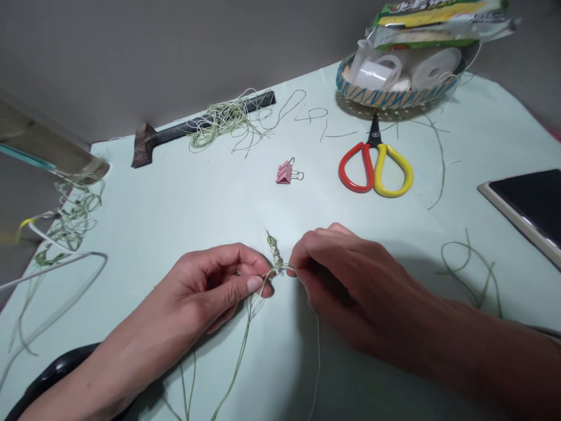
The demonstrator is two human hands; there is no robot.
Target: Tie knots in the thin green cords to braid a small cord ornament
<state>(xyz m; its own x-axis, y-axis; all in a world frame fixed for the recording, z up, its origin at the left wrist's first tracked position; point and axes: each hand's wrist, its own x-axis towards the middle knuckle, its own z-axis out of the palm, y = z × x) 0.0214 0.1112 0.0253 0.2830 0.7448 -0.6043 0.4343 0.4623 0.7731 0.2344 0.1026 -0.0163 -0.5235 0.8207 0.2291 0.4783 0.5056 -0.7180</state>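
Observation:
A short braided piece of green and white cord [274, 254] lies on the pale green table sheet [184, 199] between my hands. My left hand [210, 289] pinches green strands at the braid's lower left with thumb and forefinger. On the braid's right side, my right hand [342, 275] is closed on strands too. Loose thin cords [239, 362] trail from the knot toward me, under my hands.
A pink binder clip [286, 172] and red-and-yellow scissors [376, 166] lie beyond the braid. A basket [394, 93] with tape rolls stands at the back right. A tangle of green cord [223, 123] rests on a dark tool. A tablet [530, 204] sits at the right edge.

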